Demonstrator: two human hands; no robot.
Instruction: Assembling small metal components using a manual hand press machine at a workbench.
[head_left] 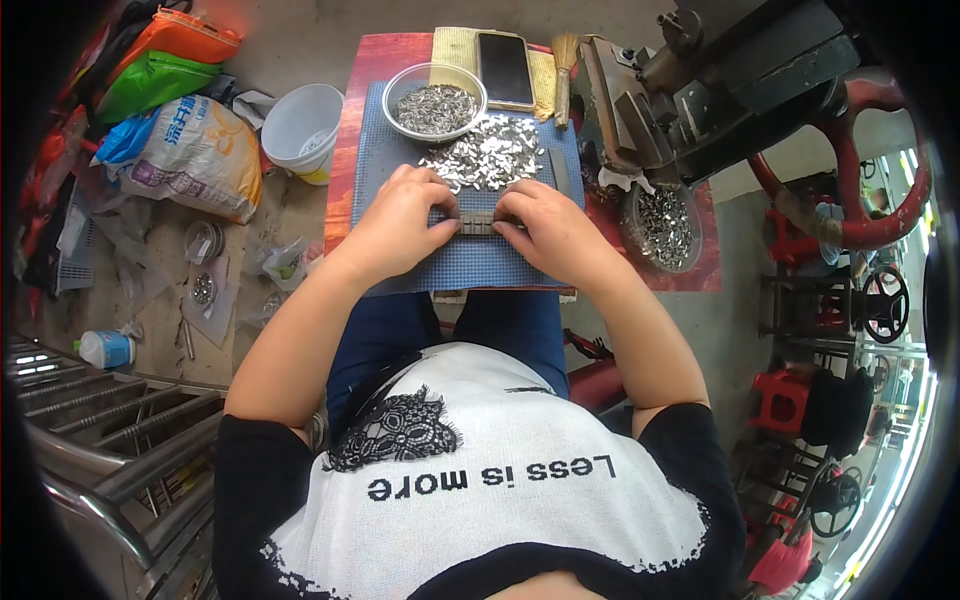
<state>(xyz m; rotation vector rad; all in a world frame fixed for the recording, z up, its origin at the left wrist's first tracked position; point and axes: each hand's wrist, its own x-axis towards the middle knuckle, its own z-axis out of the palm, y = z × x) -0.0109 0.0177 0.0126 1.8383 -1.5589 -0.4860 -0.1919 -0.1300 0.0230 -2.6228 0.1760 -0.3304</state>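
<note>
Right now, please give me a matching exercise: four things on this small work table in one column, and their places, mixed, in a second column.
Things:
1. clear round bowl of small metal pieces
2. black flat phone
3. small straw brush
4. loose heap of shiny metal pieces

Places:
A. right of the phone
B. on the yellow cloth
C. far left corner of the blue mat
D. just beyond both hands

Pairs: 1-C, 2-B, 3-A, 4-D
</note>
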